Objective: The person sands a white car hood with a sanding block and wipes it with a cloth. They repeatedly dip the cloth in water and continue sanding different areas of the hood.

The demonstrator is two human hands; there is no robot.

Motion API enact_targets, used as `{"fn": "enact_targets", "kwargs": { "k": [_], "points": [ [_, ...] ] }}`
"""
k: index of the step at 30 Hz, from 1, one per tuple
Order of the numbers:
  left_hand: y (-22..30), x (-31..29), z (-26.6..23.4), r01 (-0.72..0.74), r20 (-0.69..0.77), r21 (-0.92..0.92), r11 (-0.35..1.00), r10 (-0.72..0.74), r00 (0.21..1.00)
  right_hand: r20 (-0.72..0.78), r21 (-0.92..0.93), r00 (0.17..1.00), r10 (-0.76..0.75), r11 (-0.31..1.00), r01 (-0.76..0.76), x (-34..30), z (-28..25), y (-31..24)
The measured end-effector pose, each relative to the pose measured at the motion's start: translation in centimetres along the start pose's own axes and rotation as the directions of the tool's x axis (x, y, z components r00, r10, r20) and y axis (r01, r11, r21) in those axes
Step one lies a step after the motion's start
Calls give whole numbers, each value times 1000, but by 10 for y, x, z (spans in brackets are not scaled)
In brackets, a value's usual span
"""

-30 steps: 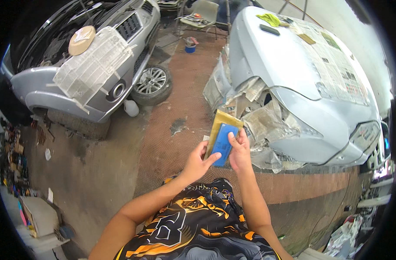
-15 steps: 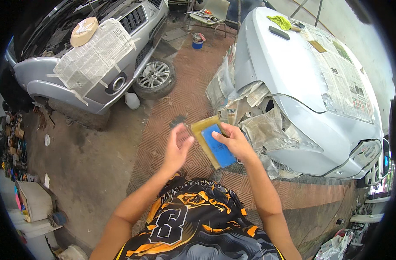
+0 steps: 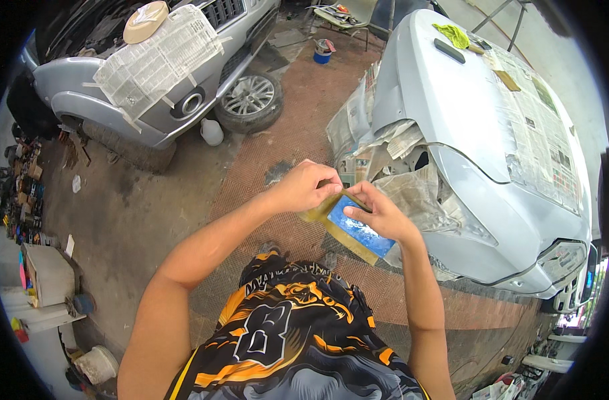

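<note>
My right hand (image 3: 387, 215) grips a flat blue rectangular sanding pad (image 3: 362, 232), its thumb pressed on the pad's face. Behind the pad lies a yellowish-brown sheet (image 3: 352, 247) that looks like sandpaper, sticking out past the pad's edges. At the sheet's upper left corner, my left hand (image 3: 310, 186) is closed in a pinch with its fingertips on the edge. The fingers of my right hand behind the pad are partly hidden.
A silver car body (image 3: 438, 93) masked with newspaper (image 3: 544, 143) stands on the right. At left is another silver vehicle (image 3: 74, 77), with a loose wheel (image 3: 251, 100) and a white jug (image 3: 212, 132) near it. A blue can (image 3: 322, 56) stands farther off.
My left hand has moved up and right from beside the sheet and now pinches its corner. The pad and sheet have shifted right and tilted, and the view has shifted slightly.
</note>
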State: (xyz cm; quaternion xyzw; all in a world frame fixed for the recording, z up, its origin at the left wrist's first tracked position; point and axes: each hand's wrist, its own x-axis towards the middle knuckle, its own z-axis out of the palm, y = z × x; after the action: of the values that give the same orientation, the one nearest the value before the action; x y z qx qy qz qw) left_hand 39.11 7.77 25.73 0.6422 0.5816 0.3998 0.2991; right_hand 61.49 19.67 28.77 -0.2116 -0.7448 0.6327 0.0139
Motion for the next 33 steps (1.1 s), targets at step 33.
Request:
{"fn": "enact_targets", "kwargs": {
  "k": [33],
  "points": [
    [31,-8,26,-315,-222,310,897,390,894,-401,-224,893,-204,967,120,-40,34,-5]
  ]
}}
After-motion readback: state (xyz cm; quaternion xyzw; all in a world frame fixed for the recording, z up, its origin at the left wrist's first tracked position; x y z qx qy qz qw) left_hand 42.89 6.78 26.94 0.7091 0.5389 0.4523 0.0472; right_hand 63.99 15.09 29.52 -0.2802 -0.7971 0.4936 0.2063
